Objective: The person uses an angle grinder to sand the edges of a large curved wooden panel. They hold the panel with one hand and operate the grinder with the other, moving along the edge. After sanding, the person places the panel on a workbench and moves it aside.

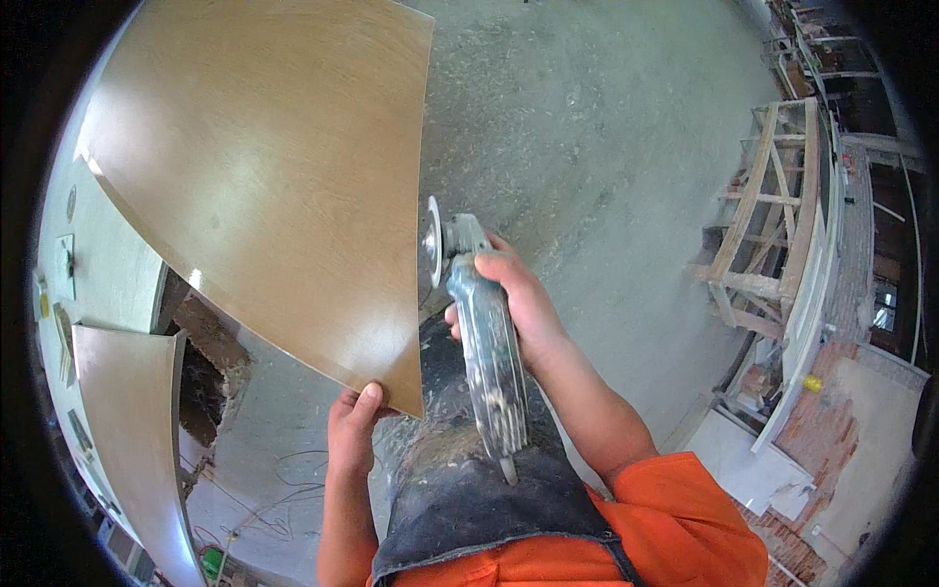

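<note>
A large brown wood-grain laminate sheet [264, 186] stands up in front of me, filling the upper left. My left hand [354, 430] grips its lower right corner, thumb on the face. My right hand [518, 303] is wrapped around a dusty grey angle grinder [484, 342], its disc [431, 242] close to the sheet's right edge. Whether the disc touches the edge is unclear. A dark dusty apron [469, 489] hangs over my orange clothing below the tool.
A dusty concrete floor [606, 147] lies beyond the sheet. Wooden frames [773, 215] lean at the right by a brick wall. A second brown panel [127, 430] stands at the lower left beside rubble, with loose wires on the floor near it.
</note>
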